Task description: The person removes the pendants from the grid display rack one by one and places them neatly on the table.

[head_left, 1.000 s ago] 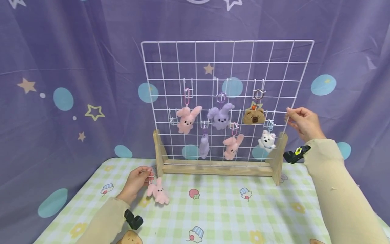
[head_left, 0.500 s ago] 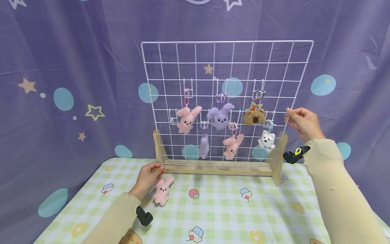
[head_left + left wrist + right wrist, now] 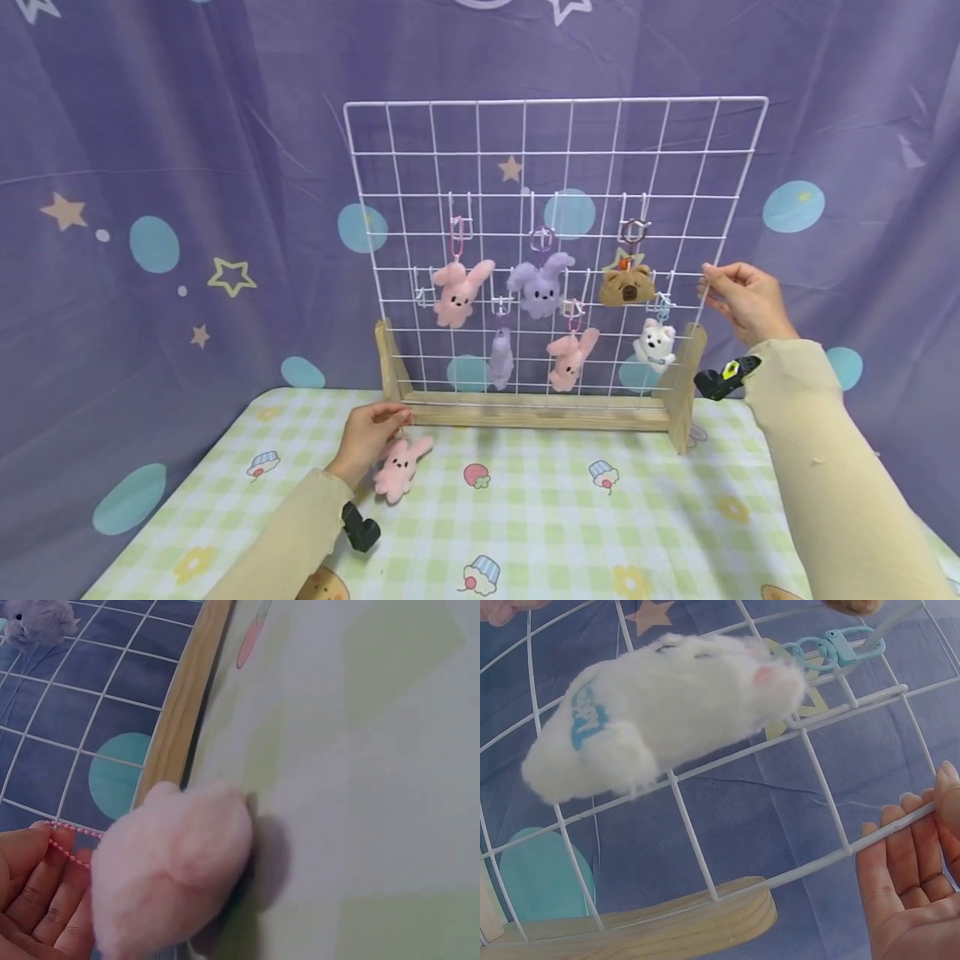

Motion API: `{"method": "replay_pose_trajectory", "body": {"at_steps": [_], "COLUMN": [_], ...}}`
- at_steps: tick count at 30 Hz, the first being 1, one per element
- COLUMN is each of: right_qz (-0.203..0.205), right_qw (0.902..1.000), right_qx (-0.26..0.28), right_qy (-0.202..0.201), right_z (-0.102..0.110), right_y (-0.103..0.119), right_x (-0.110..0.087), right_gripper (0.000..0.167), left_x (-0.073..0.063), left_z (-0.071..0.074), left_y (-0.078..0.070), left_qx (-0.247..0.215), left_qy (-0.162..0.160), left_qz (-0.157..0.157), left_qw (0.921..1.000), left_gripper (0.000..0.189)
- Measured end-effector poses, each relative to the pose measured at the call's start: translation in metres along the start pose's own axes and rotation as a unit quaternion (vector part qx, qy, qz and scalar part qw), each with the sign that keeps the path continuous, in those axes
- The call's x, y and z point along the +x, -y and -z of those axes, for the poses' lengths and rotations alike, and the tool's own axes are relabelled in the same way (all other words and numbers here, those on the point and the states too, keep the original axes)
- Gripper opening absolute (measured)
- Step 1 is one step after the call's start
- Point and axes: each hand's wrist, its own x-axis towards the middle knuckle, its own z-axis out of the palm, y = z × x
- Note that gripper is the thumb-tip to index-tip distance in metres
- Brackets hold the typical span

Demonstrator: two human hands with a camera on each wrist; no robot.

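Rightward since a second ago, the left hand (image 3: 367,437) has carried a pink plush bunny keychain (image 3: 397,469) nearer the front of the wooden stand (image 3: 540,415). Its thumb and fingers pinch the pink beaded chain (image 3: 75,827), and the bunny hangs below, just in front of the stand's left end, over the checked tablecloth (image 3: 540,517). Across the white wire grid (image 3: 555,101) hang, left to right, an upper pink bunny (image 3: 457,298), a lower lilac plush (image 3: 501,360), an upper lilac bunny (image 3: 542,292), a lower pink bunny (image 3: 567,365), a brown bear-head plush (image 3: 626,287) and a white plush animal (image 3: 656,344). Farthest right, the right hand (image 3: 750,302) grips the grid's right edge between thumb and fingers.
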Motion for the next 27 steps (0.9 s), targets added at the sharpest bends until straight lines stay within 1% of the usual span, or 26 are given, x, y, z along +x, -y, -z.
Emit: {"method": "replay_pose_trajectory", "body": {"at_steps": [3,8,11,13,16,19,21,24,27], "right_qz": [0.000,0.006,0.006,0.006,0.006,0.005,0.003,0.000,-0.001], "right_qw": [1.0000,1.0000,0.9998,0.9997,0.9996,0.9997,0.9997,0.9997,0.9996], "right_qx": [0.000,-0.006,-0.014,-0.021,-0.024,-0.023,-0.022,-0.021,-0.024], "right_qy": [-0.002,-0.005,-0.009,-0.012,-0.012,-0.013,-0.014,-0.015,-0.016], "right_z": [0.000,-0.002,-0.003,-0.003,-0.004,-0.002,-0.001,-0.001,-0.001], "right_y": [0.001,0.001,0.001,0.000,0.001,0.001,0.002,0.002,0.002], "right_x": [0.000,0.000,0.000,0.000,0.000,0.000,0.000,-0.001,-0.001], "right_gripper": [0.014,0.014,0.015,0.015,0.014,0.014,0.013,0.013,0.014], "left_x": [0.000,0.001,0.000,0.000,0.000,0.000,0.001,0.003,0.007], "left_z": [0.002,0.004,0.006,0.008,0.011,0.014,0.015,0.017,0.019], "left_y": [-0.002,-0.007,-0.012,-0.019,-0.035,-0.059,-0.077,-0.101,-0.124], "left_qx": [0.005,0.016,0.011,0.006,0.022,0.036,0.035,0.005,-0.024], "left_qy": [-0.004,-0.008,-0.009,-0.007,-0.001,0.002,0.005,0.004,-0.006], "left_qz": [0.007,0.010,-0.002,-0.013,-0.051,-0.090,-0.111,-0.132,-0.158], "left_qw": [1.0000,0.9998,0.9999,0.9999,0.9984,0.9953,0.9933,0.9912,0.9871], "left_gripper": [0.021,0.022,0.024,0.025,0.027,0.029,0.032,0.033,0.033]}}
